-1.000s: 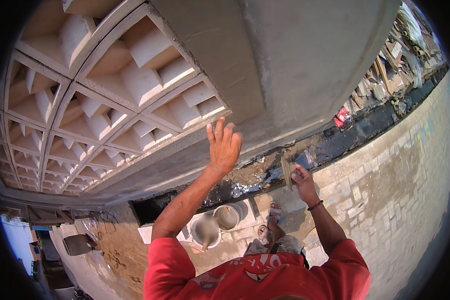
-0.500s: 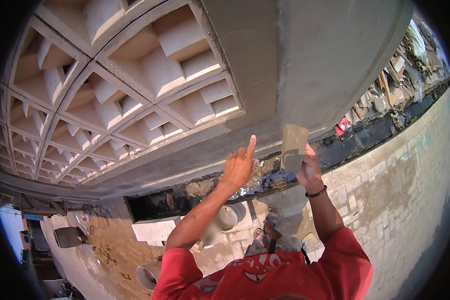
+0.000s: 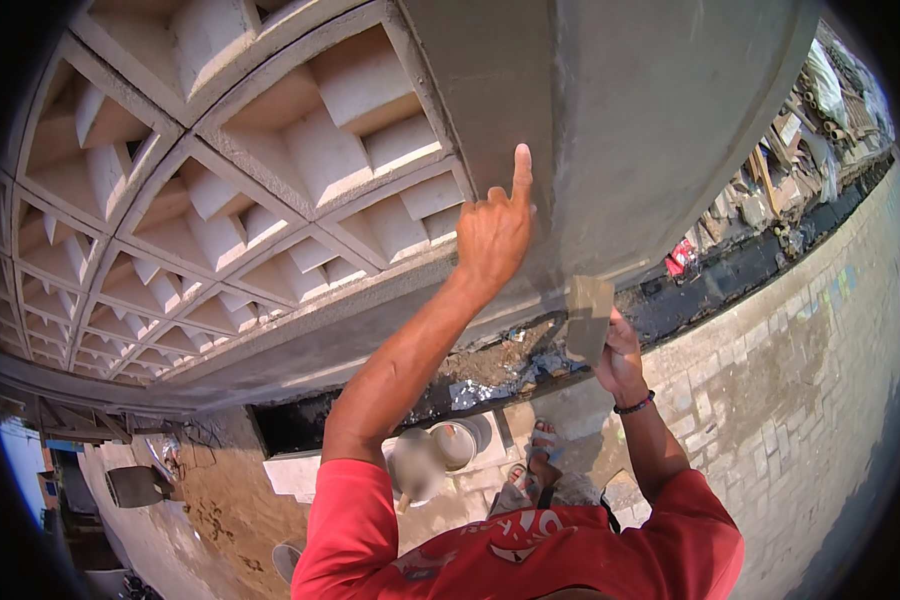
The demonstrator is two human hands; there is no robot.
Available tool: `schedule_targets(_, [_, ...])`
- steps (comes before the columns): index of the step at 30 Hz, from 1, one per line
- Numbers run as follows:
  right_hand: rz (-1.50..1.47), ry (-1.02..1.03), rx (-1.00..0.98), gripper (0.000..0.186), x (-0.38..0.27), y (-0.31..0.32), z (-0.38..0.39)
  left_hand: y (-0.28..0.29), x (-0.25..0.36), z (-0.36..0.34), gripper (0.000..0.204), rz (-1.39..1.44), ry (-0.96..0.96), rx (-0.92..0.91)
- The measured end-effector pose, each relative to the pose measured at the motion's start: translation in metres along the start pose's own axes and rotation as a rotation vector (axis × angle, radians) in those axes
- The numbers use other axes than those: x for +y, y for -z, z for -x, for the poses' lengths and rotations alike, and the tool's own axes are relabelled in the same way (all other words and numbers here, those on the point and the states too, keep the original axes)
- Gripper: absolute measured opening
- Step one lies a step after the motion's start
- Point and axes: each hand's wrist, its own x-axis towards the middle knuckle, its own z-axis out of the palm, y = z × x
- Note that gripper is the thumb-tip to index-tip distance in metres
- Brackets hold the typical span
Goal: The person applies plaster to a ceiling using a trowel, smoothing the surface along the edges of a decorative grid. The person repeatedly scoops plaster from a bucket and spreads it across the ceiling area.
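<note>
My left hand (image 3: 493, 223) is raised over the grey plastered wall (image 3: 505, 90), beside the edge of a panel of cast breeze blocks (image 3: 295, 140). Its index finger points straight up along the plaster, the other fingers are bent, and it holds nothing; whether the fingertip touches the plaster I cannot tell. My right hand (image 3: 622, 358) grips a flat, rectangular, mortar-coloured float (image 3: 588, 310), held lower, near the wall's base. Below my arms stand a white bucket (image 3: 453, 448) and a second, blurred container (image 3: 415, 472), next to my sandalled feet.
A narrow dark ditch (image 3: 660, 305) with debris runs along the wall's base. Rubble, planks and sacks (image 3: 770, 160) lie piled at the upper right. A paved path (image 3: 790, 400) curves along the right; dirt ground (image 3: 230, 500) and a dark container (image 3: 135, 486) are at the lower left.
My left hand has risen up the plaster beside the block edge, index finger now extended. The float turned its face upward, then moved slightly down; my right hand stays on it.
</note>
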Motion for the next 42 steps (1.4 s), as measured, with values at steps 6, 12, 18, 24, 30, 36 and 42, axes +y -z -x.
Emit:
schedule_targets(6, [0.001,-0.001,0.001,0.053,0.007,0.002,0.0,0.003,0.002,0.0,0.096,-0.006,-0.006,0.001])
schedule_targets(12, [0.003,-0.03,-0.009,0.052,0.01,-0.008,-0.005,0.013,0.005,-0.002,0.055,0.045,0.009,0.097])
schedule_targets(18, [0.001,-0.054,-0.05,0.051,0.004,-0.017,-0.009,0.0,0.006,0.065,0.021,0.142,0.003,-0.123])
schedule_targets(24, [-0.001,-0.053,-0.135,0.054,-0.031,-0.058,-0.049,-0.029,-0.025,0.199,0.02,0.154,0.327,-0.713])
schedule_targets(30, [0.357,0.277,-0.338,0.043,-0.103,-0.159,-0.103,-0.067,-0.015,0.376,0.063,0.273,0.432,-1.32])
schedule_targets(36, [1.515,1.456,-0.38,0.043,-0.17,-0.258,-0.147,-0.072,0.003,0.512,0.068,0.511,0.749,-1.331])
schedule_targets(42, [1.801,1.725,-0.373,0.044,-0.181,-0.281,-0.174,-0.093,0.016,0.581,0.063,0.655,0.828,-1.128])
